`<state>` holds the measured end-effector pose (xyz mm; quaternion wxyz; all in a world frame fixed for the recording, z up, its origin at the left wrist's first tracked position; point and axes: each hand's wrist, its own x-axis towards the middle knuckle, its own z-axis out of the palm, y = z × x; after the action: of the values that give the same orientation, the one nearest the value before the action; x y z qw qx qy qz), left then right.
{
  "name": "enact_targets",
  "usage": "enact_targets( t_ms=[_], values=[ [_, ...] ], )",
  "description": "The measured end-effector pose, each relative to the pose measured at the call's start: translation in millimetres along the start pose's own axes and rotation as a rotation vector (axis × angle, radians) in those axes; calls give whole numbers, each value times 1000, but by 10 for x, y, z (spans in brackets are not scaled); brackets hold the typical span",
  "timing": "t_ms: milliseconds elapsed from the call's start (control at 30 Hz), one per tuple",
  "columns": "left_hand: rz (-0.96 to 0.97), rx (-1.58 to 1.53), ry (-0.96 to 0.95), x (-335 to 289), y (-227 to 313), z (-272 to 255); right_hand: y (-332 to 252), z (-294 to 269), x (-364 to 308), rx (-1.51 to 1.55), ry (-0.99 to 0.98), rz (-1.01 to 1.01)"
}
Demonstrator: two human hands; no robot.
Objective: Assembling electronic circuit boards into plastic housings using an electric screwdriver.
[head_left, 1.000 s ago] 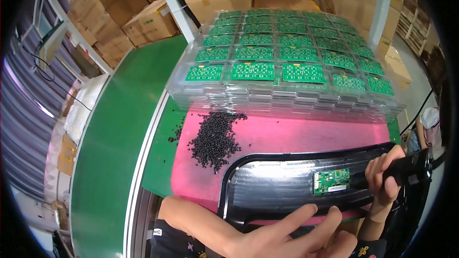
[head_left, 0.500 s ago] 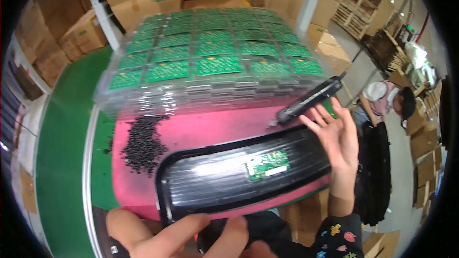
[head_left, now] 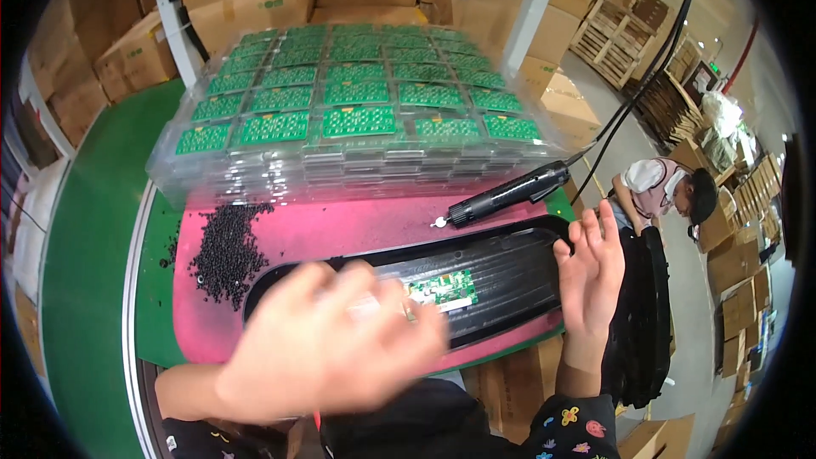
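Note:
A long black plastic housing with rounded ends and a raised rim lies on the pink mat, its ribbed inside facing up. Inside it rests a small green circuit board, its left end partly covered by my left hand. That hand reaches across the housing's left part, with curled fingers smeared by motion; whether they hold anything is unclear. At the housing's right end, my right hand is raised with its fingers stretched out and nothing in it. A black electric screwdriver lies beyond the housing, its tip pointing left.
Small black screws lie heaped on the pink mat at left. Behind stand stacked clear trays of green boards. A cable rises from the screwdriver. To the right are black housings and another person.
My left hand has come up from the near edge and over the housing. My right hand remains open by its right end. The whole view has shifted slightly, and the screwdriver's cable now shows.

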<state>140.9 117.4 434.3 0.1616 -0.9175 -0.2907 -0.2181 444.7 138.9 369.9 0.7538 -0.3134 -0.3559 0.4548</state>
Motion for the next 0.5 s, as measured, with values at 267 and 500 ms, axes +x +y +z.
enact_targets(
  t_ms=[267, 500],
  values=[
    [-376, -266, -496, -530, -794, 810, -180, -349, -271, -132, -46, -213],
    [-348, -143, 52, -806, -433, 201, -699, -1339, -57, -732, 267, -668]
  ],
)
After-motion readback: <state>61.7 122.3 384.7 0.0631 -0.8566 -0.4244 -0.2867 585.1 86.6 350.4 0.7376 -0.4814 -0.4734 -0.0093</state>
